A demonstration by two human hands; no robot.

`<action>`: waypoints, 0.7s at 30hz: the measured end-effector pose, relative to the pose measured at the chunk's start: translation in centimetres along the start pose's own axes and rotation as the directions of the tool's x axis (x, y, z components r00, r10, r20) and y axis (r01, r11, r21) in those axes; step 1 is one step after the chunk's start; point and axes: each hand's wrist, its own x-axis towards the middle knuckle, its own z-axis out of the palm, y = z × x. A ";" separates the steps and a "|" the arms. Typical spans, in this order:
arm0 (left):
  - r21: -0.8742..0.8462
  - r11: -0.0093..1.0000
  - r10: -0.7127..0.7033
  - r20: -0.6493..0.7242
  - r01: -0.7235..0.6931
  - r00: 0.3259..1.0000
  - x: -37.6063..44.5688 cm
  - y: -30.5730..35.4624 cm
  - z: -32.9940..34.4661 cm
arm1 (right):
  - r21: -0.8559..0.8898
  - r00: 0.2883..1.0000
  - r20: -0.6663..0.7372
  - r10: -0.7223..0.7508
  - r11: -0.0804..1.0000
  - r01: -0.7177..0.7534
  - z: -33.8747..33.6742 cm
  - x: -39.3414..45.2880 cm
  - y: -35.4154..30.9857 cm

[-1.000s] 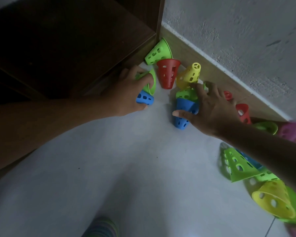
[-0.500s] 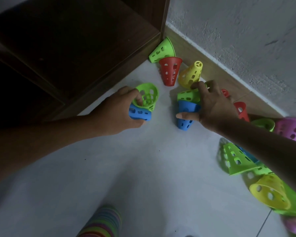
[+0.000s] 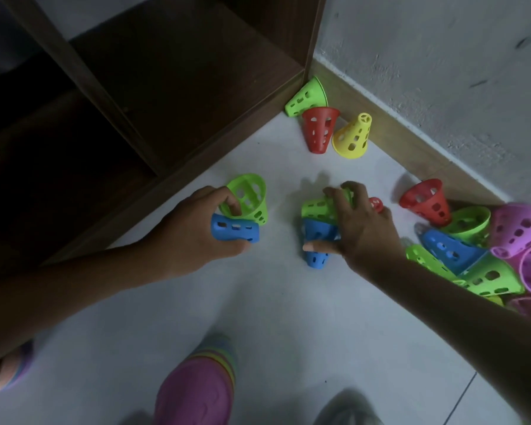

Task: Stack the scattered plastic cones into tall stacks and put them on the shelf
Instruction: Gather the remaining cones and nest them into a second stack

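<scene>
My left hand (image 3: pixel 196 237) grips a blue cone (image 3: pixel 235 232) and a green cone (image 3: pixel 249 197) just above the floor, close to the shelf's front edge. My right hand (image 3: pixel 359 228) holds a green cone (image 3: pixel 316 208) stacked with a blue cone (image 3: pixel 316 250), fingers curled over the green one and thumb across the blue. A green cone (image 3: pixel 307 98), a red cone (image 3: pixel 319 130) and a yellow cone (image 3: pixel 353 138) lie in the corner by the wall. A tall multicoloured stack (image 3: pixel 200 388) with a pink top stands at the bottom centre.
The dark wooden shelf (image 3: pixel 154 96) fills the upper left, its compartments in shadow. A pile of red (image 3: pixel 426 200), green, blue (image 3: pixel 448 250) and pink (image 3: pixel 518 228) cones lies at the right by the skirting board. Another coloured stack (image 3: pixel 3 375) shows at the bottom left edge.
Both hands have drawn back from the corner toward me with their cones. The view has tilted down, bringing the tall stack and more of the right pile into sight.
</scene>
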 end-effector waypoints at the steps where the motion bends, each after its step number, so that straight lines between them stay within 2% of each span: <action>1: -0.004 1.000 -0.005 -0.001 0.005 1.000 -0.7 0.1 -0.2 | 0.008 1.000 -0.004 -0.002 1.000 0.002 0.3 -0.6 -0.4; 10: -0.061 0.996 -0.067 0.001 0.067 0.998 -5.6 1.5 -1.3 | 0.037 0.998 0.006 -0.065 0.997 0.065 2.9 -6.1 -3.0; 14: -0.140 0.984 -0.113 -0.017 0.110 0.993 -7.3 2.5 -1.8 | 0.094 0.996 -0.001 -0.090 0.992 0.089 3.5 -8.1 -3.3; 21: -0.211 0.973 -0.105 -0.031 0.096 0.994 -11.2 5.0 -2.1 | 0.263 0.995 0.012 -0.102 0.960 0.095 4.7 -12.0 -3.9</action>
